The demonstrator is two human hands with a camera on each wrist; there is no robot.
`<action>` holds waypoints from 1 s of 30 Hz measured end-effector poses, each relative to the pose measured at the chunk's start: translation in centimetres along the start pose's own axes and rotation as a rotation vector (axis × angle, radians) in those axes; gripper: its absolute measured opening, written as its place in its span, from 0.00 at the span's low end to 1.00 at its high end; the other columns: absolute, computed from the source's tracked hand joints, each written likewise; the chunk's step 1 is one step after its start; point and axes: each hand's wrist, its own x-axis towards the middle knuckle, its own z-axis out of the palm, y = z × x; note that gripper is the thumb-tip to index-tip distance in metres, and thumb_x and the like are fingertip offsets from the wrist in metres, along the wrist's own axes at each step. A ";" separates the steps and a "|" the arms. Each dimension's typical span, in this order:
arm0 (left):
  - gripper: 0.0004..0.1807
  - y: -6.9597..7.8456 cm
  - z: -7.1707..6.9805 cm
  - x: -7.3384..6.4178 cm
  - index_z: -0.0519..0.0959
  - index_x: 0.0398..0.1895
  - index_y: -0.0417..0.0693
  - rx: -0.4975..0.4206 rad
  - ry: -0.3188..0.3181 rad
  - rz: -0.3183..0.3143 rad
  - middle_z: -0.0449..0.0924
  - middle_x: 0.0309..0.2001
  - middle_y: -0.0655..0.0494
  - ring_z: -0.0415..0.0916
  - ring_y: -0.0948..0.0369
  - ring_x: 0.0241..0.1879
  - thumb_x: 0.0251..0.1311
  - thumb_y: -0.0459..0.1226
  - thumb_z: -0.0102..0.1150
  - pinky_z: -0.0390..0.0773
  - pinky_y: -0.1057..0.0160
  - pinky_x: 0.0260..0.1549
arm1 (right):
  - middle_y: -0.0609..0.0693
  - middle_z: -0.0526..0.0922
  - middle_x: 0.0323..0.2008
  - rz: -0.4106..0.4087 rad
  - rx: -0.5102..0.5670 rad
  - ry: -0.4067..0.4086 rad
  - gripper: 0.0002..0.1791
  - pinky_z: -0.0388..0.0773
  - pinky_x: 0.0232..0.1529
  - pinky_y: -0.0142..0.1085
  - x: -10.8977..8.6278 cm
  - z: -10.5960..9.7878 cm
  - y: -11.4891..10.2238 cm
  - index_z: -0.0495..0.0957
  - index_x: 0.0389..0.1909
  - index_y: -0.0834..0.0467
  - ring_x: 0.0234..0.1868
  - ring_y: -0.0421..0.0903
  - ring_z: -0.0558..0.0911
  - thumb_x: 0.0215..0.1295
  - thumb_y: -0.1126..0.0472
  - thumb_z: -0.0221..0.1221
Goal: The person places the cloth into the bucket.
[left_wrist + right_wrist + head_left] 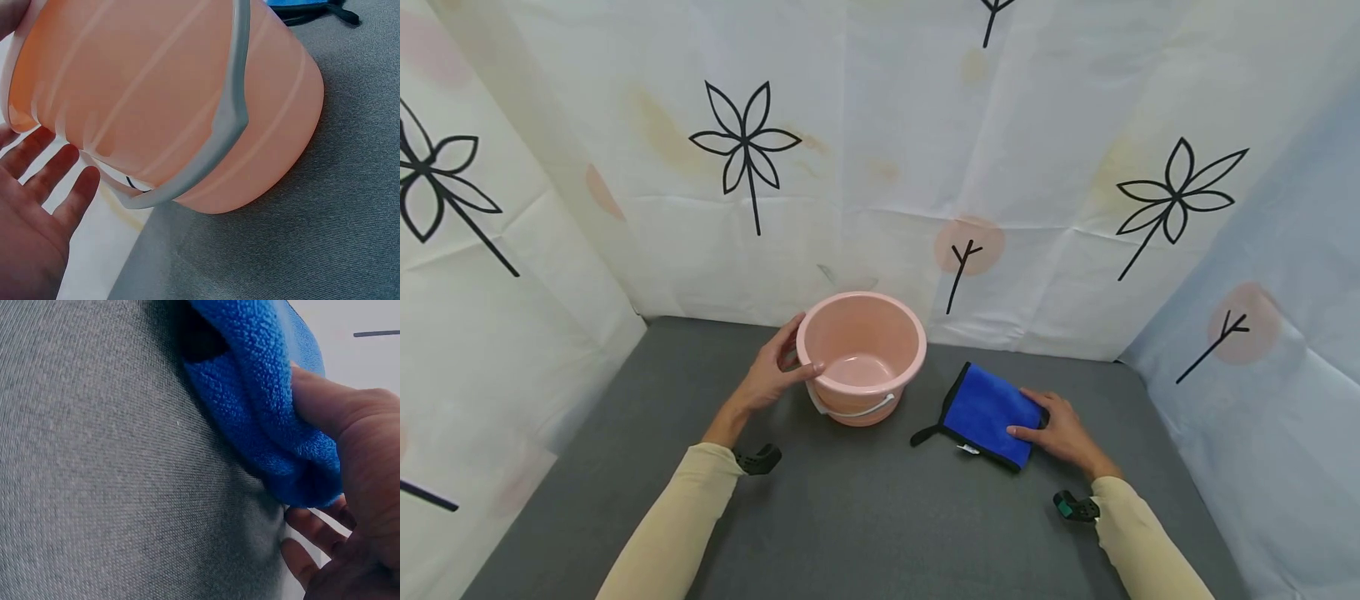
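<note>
A light pink plastic bucket [859, 333] stands on the grey table near the back wall, mouth tipped toward the head camera. Its pale handle [228, 125] hangs down against the side. My left hand [767, 375] holds the bucket's rim at the left, thumb over the front edge and fingers spread along the outer wall. To the right lies a folded blue cloth [985, 417] with black edging, a black loop [923, 435] and a small white tag [968, 449]. My right hand [1063, 429] pinches its right edge, thumb on top, other fingers at the underside.
Printed fabric walls [880, 150] with line-drawn flowers enclose the table at the back and both sides. The grey tabletop [880, 517] spreads in front of both things. Each wrist wears a black strap-on device [760, 460].
</note>
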 end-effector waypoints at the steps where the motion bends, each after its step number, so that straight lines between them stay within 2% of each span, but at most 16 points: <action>1: 0.49 0.0 0.0 0.0 0.48 0.82 0.44 -0.004 0.000 -0.002 0.51 0.79 0.41 0.51 0.45 0.77 0.62 0.31 0.66 0.59 0.41 0.70 | 0.74 0.69 0.63 -0.007 0.010 0.005 0.45 0.65 0.61 0.70 0.0 0.0 0.0 0.68 0.71 0.68 0.63 0.73 0.67 0.60 0.47 0.72; 8: 0.49 -0.1 0.0 0.0 0.48 0.82 0.43 -0.014 0.002 0.003 0.51 0.79 0.41 0.51 0.44 0.77 0.62 0.30 0.65 0.58 0.41 0.70 | 0.68 0.81 0.54 -0.006 0.060 0.036 0.32 0.78 0.52 0.57 0.2 0.3 -0.2 0.80 0.58 0.69 0.53 0.62 0.80 0.59 0.52 0.73; 13: 0.49 0.0 0.1 0.0 0.48 0.82 0.44 -0.006 0.004 0.001 0.51 0.79 0.42 0.51 0.44 0.77 0.62 0.31 0.65 0.59 0.40 0.69 | 0.66 0.84 0.50 0.014 0.070 0.067 0.26 0.81 0.50 0.55 0.2 0.4 -0.6 0.83 0.52 0.70 0.51 0.61 0.83 0.59 0.55 0.73; 17: 0.49 0.0 0.2 -0.1 0.47 0.82 0.43 -0.008 -0.001 0.001 0.51 0.79 0.42 0.51 0.44 0.77 0.62 0.31 0.65 0.59 0.40 0.70 | 0.63 0.86 0.46 0.008 0.111 0.099 0.22 0.84 0.44 0.44 0.0 0.1 -1.2 0.85 0.48 0.68 0.45 0.56 0.85 0.58 0.57 0.74; 21: 0.49 0.0 0.2 -0.1 0.47 0.82 0.43 -0.008 -0.001 0.000 0.50 0.79 0.42 0.51 0.45 0.77 0.63 0.32 0.65 0.59 0.39 0.70 | 0.62 0.87 0.44 0.002 0.165 0.123 0.21 0.82 0.36 0.32 -0.3 -0.9 -2.6 0.85 0.47 0.68 0.40 0.50 0.86 0.58 0.58 0.74; 26: 0.49 0.0 0.1 -0.1 0.47 0.82 0.45 -0.004 0.002 -0.004 0.51 0.79 0.43 0.51 0.45 0.77 0.62 0.33 0.65 0.58 0.38 0.70 | 0.62 0.86 0.45 -0.037 0.200 0.181 0.21 0.82 0.33 0.29 -0.5 -2.9 -4.8 0.85 0.49 0.67 0.39 0.48 0.85 0.59 0.59 0.74; 30: 0.49 -0.1 0.0 0.0 0.47 0.82 0.42 -0.007 -0.001 0.000 0.51 0.79 0.43 0.51 0.45 0.77 0.62 0.32 0.65 0.57 0.38 0.70 | 0.61 0.86 0.45 -0.101 0.191 0.282 0.19 0.80 0.34 0.26 -0.4 -4.6 -6.9 0.86 0.49 0.65 0.39 0.33 0.82 0.58 0.60 0.74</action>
